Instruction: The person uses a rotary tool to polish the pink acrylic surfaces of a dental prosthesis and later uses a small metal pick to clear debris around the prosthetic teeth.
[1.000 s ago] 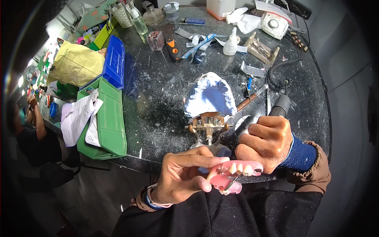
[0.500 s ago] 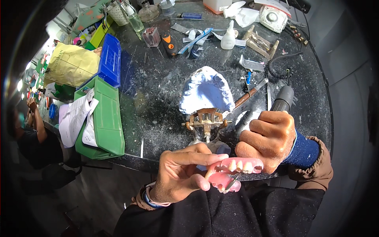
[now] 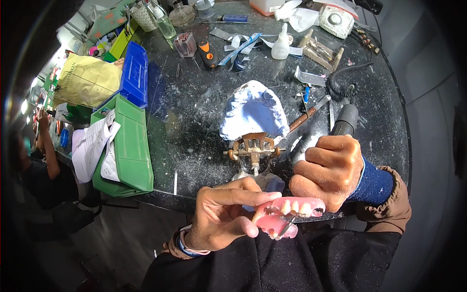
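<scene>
Between the thumb and fingers of my left hand (image 3: 219,214) is a pink denture (image 3: 273,223) with several cream teeth, held near the table's front edge. My right hand (image 3: 328,170) is closed in a fist around a dark grey rotary handpiece (image 3: 347,119), whose cord end points away from me. A thin metal bur (image 3: 286,227) reaches into the hollow of the denture; whether it touches the pink surface I cannot tell. Pale dust coats both hands. Just beyond them, a bluish-white dental cast (image 3: 236,114) rests on a brass articulator (image 3: 254,148).
Green (image 3: 129,151) and blue (image 3: 134,75) bins stand at the left, with papers (image 3: 92,148) and a yellow envelope (image 3: 90,80). A wooden-handled tool (image 3: 302,120) lies right of the cast. Farther back are a white squeeze bottle (image 3: 280,45) and a control box (image 3: 335,22).
The denture has turned slightly in my left hand, and the bur sits at a slightly different angle. My hands stay almost in place. A person at far left has moved an arm.
</scene>
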Demonstrator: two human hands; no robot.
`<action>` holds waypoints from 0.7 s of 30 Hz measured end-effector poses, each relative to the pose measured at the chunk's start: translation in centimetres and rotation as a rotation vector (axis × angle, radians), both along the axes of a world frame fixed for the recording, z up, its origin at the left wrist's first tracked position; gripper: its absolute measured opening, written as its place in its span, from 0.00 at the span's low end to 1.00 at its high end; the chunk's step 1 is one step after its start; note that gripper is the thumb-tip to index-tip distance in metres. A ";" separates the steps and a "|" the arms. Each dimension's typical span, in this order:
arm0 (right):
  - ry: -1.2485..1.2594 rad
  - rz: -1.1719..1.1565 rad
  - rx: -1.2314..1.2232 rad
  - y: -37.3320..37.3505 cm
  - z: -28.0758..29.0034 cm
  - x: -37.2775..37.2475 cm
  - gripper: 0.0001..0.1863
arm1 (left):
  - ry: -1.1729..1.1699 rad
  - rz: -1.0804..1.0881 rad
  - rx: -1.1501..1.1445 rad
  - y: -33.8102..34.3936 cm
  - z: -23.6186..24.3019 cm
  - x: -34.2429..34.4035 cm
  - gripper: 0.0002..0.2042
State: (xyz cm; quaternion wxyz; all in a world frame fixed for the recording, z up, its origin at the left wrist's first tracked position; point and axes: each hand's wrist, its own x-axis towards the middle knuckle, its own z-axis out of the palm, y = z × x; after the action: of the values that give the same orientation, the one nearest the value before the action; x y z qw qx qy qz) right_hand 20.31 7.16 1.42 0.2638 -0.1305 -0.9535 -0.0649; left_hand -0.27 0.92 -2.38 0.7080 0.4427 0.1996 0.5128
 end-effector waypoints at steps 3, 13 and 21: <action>-0.004 -0.004 0.016 0.1 0.1 0.0 0.11 | -0.021 -0.011 -0.035 -0.1 -0.1 0.0 0.24; 0.073 0.005 0.007 0.2 -0.6 -0.3 0.11 | -0.026 -0.024 0.014 0.1 -0.3 0.0 0.22; 0.065 0.021 0.033 0.3 -0.4 -0.2 0.11 | -0.014 -0.035 0.041 0.2 -0.5 -0.2 0.21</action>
State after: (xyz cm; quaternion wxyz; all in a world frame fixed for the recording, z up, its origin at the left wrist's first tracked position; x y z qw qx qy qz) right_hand 20.14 7.46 0.99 0.2975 -0.1181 -0.9445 -0.0737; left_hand -0.45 1.16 -2.90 0.7090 0.4568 0.1762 0.5076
